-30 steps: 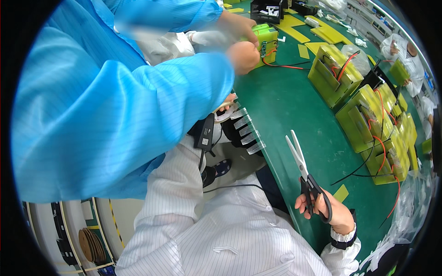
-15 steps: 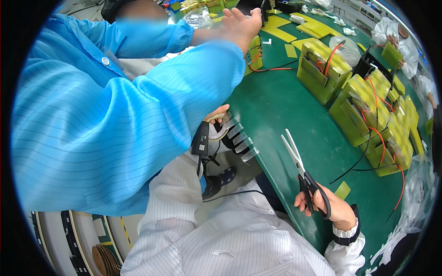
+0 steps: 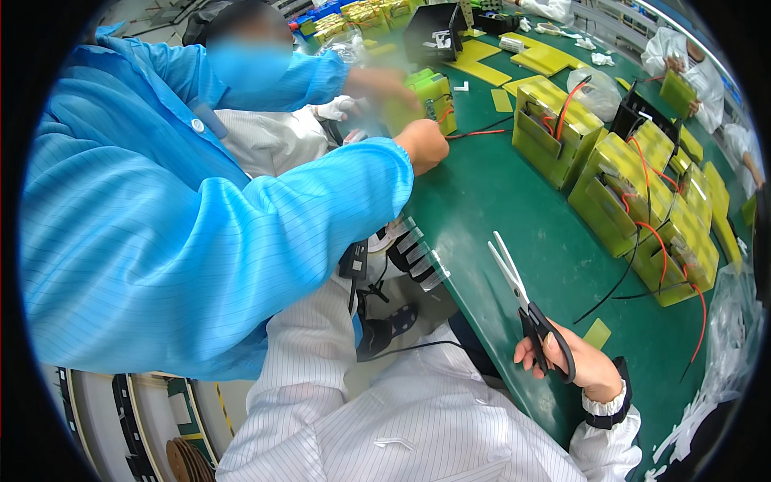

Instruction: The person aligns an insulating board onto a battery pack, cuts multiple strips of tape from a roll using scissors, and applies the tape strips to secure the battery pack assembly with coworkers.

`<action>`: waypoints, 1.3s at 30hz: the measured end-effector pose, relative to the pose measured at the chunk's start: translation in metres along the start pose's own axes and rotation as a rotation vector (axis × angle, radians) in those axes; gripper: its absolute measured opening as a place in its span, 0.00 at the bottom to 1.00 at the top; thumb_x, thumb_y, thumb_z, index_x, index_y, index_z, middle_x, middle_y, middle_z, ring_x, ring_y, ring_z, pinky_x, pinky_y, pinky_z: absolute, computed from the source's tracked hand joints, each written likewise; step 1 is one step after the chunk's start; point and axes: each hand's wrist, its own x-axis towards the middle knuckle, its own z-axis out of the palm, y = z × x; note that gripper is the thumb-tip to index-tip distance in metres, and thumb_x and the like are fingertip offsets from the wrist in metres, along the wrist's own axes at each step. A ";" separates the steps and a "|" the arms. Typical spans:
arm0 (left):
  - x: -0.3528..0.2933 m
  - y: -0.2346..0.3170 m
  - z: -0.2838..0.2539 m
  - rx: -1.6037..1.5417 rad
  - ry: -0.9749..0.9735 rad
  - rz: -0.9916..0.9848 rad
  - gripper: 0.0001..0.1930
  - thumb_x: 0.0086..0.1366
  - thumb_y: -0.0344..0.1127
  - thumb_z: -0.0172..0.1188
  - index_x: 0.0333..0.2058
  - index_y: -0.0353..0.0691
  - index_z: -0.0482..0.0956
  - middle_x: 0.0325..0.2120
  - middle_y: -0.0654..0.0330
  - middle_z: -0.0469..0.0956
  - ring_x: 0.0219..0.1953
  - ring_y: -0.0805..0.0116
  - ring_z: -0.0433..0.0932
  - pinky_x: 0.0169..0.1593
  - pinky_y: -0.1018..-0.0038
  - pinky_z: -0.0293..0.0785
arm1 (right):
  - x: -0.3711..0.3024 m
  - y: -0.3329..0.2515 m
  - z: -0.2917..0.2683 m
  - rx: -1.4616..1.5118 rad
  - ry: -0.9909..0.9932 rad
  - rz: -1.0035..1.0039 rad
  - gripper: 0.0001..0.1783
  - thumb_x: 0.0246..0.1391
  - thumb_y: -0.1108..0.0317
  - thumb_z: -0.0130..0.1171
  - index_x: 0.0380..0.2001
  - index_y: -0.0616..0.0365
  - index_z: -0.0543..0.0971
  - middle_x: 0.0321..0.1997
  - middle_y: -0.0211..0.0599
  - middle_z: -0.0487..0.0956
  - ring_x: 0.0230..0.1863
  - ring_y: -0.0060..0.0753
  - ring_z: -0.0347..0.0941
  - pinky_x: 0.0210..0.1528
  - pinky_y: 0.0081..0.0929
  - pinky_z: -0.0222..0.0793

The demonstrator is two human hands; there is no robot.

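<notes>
In my right hand [image 3: 566, 357] is a pair of scissors [image 3: 520, 293] with black handles. Its pale blades stand slightly apart, pointing up over the green table [image 3: 474, 193]. My left hand [image 3: 396, 219] is almost wholly hidden behind a co-worker's blue sleeve [image 3: 321, 201]. A small part of its fingers shows at a roll of tape [image 3: 379, 241], which is also partly covered. Beside it, several short clear tape strips [image 3: 424, 263] hang from the table edge. A small black box on a cable [image 3: 353, 259] lies along my left wrist.
Several yellow-green wrapped packs [image 3: 558, 132] with red and black wires stand at the right. The co-worker's fist [image 3: 423, 146] is near another wired pack [image 3: 438, 100]. Yellow-green sheets [image 3: 482, 64] and a black box [image 3: 434, 34] lie farther back. Clear plastic [image 3: 727, 345] hangs at the right edge.
The co-worker's raised open hand has come down and closed near the far pack. The blue sleeve now covers more of my left hand and the tape roll. My right hand stays nearly still.
</notes>
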 end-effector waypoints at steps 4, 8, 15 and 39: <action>-0.009 -0.001 0.016 0.343 0.008 0.027 0.08 0.52 0.36 0.51 0.25 0.52 0.81 0.31 0.69 0.75 0.36 0.70 0.73 0.36 0.76 0.70 | 0.002 0.001 -0.001 0.019 0.006 -0.006 0.34 0.57 0.48 0.44 0.57 0.64 0.55 0.36 0.35 0.73 0.33 0.21 0.66 0.33 0.18 0.65; -0.032 -0.009 0.037 0.657 0.030 -0.195 0.14 0.52 0.36 0.52 0.38 0.42 0.74 0.37 0.60 0.72 0.37 0.64 0.73 0.36 0.74 0.70 | 0.002 0.001 -0.003 0.050 0.009 0.001 0.34 0.57 0.48 0.44 0.57 0.64 0.55 0.35 0.35 0.73 0.33 0.21 0.66 0.33 0.18 0.65; -0.014 -0.009 0.088 -0.597 0.584 -0.396 0.09 0.54 0.32 0.48 0.34 0.40 0.70 0.30 0.58 0.71 0.30 0.66 0.72 0.31 0.72 0.69 | 0.004 0.006 -0.009 0.078 0.019 0.011 0.35 0.57 0.47 0.45 0.57 0.64 0.54 0.35 0.35 0.72 0.33 0.21 0.66 0.33 0.18 0.65; -0.036 0.005 0.018 0.177 0.124 -0.459 0.08 0.49 0.35 0.55 0.25 0.48 0.83 0.31 0.65 0.73 0.38 0.66 0.69 0.39 0.78 0.68 | 0.013 0.004 -0.008 0.099 0.061 0.012 0.38 0.54 0.44 0.46 0.57 0.64 0.54 0.36 0.40 0.72 0.32 0.23 0.66 0.31 0.18 0.65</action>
